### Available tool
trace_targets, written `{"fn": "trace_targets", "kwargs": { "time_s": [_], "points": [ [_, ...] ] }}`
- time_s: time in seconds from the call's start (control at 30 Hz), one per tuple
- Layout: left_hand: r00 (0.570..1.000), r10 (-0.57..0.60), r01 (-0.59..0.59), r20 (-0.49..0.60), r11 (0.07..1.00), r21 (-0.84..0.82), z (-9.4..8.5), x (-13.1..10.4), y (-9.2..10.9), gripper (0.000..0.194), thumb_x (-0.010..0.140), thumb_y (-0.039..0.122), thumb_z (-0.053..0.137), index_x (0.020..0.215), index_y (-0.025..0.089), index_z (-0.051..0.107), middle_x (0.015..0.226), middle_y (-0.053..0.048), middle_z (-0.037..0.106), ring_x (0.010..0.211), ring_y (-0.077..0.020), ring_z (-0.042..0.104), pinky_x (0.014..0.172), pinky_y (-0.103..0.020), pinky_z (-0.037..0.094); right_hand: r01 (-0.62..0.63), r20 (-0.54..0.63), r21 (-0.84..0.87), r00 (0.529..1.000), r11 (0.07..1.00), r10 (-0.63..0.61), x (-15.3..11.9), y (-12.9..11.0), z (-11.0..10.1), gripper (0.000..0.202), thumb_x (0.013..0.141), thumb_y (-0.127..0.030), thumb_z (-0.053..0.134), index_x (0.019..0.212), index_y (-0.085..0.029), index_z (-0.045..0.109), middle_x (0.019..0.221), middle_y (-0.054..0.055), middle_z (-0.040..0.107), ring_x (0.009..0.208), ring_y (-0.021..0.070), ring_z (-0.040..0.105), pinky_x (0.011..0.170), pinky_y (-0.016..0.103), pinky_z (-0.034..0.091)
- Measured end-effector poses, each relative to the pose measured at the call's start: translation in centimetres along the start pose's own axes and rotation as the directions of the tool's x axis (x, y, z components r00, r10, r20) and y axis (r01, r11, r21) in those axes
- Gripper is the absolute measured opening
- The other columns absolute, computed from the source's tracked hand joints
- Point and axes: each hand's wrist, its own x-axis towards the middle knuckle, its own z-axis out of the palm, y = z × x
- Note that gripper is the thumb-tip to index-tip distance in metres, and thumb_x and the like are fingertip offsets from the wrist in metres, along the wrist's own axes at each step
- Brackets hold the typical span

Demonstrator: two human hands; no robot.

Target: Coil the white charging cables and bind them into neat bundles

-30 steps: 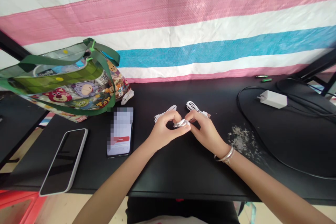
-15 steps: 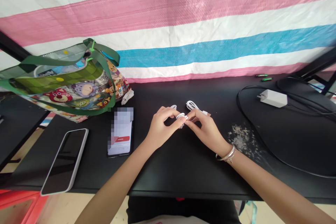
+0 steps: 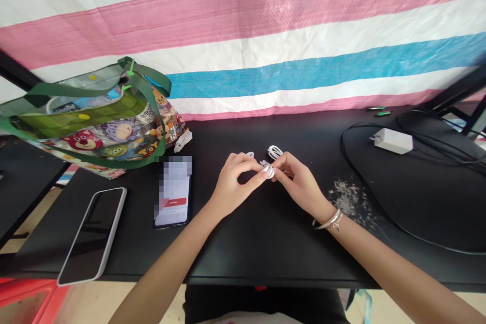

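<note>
Between my fingertips, above the middle of the black table (image 3: 243, 248), is a small coiled white cable (image 3: 269, 171). My left hand (image 3: 236, 182) pinches it from the left, thumb and forefinger together. From the other side my right hand (image 3: 298, 182), with silvery bangles on its wrist, grips the same coil. Just behind my right hand lies a second bundled white cable (image 3: 274, 152), partly covered by the fingers. A bit of white (image 3: 250, 154) shows behind my left fingers; I cannot tell which cable it belongs to.
Left of my hands lie a lit phone (image 3: 172, 212) and a dark-screened phone (image 3: 93, 235). Behind them stands a cartoon-printed bag (image 3: 125, 131) with green handles. At right are a white charger (image 3: 393, 141), a long black cable (image 3: 374, 202) and pale crumbs (image 3: 349, 197). A striped sheet (image 3: 266, 83) hangs behind.
The coil between my fingers has turned and shifted slightly right, showing more of its loops. My right hand has moved a little and now covers more of the second cable.
</note>
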Motion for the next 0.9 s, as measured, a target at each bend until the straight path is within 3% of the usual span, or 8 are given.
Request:
{"fn": "trace_targets", "kwargs": {
  "time_s": [0.23,0.43,0.7,0.9],
  "points": [
    [0.998,-0.051,0.05,0.034,0.998,0.035,0.0,-0.1,-0.07,0.009,0.08,0.025,0.065,0.072,0.024,0.069,0.082,0.0,0.064,0.089,-0.019,0.056,0.087,-0.038,0.044,-0.018,-0.018,0.061,1.0,0.998,0.019,0.0,0.02,0.1,0.03,0.078,-0.047,0.062,0.068,-0.022,0.049,0.061,-0.003,0.052,0.053,0.0126,0.056,0.054,0.027,0.047],
    [0.999,-0.019,0.017,0.03,0.999,0.043,0.0,-0.04,0.26,0.01,0.081,0.023,0.063,0.072,0.022,0.067,0.081,0.0,0.064,0.086,-0.0178,0.058,0.086,-0.038,0.045,-0.014,-0.014,0.051,1.0,0.999,0.015,-0.04,0.04,0.09,0.027,0.078,-0.044,0.062,0.069,-0.022,0.05,0.061,-0.003,0.052,0.053,0.0128,0.056,0.054,0.027,0.048],
    [0.997,0.056,-0.051,-0.057,0.995,0.086,0.47,-0.26,-0.02,0.009,0.076,0.02,0.066,0.068,0.022,0.064,0.077,0.0,0.065,0.079,-0.0164,0.06,0.082,-0.036,0.049,0.051,-0.063,-0.033,0.997,0.998,-0.053,-0.13,-0.17,0.16,0.023,0.08,-0.04,0.06,0.07,-0.022,0.049,0.061,-0.003,0.054,0.052,0.0126,0.058,0.053,0.026,0.05],
    [0.98,0.115,-0.096,-0.162,0.988,0.118,0.86,-0.37,-0.05,0.011,0.077,0.019,0.065,0.067,0.022,0.065,0.072,0.001,0.067,0.076,-0.0158,0.061,0.077,-0.031,0.052,0.022,-0.031,-0.026,0.999,0.999,-0.023,-0.32,-0.4,0.11,0.02,0.083,-0.037,0.055,0.073,-0.023,0.046,0.052,-0.006,0.052,0.044,0.0114,0.055,0.049,0.025,0.048]
  ]
}}
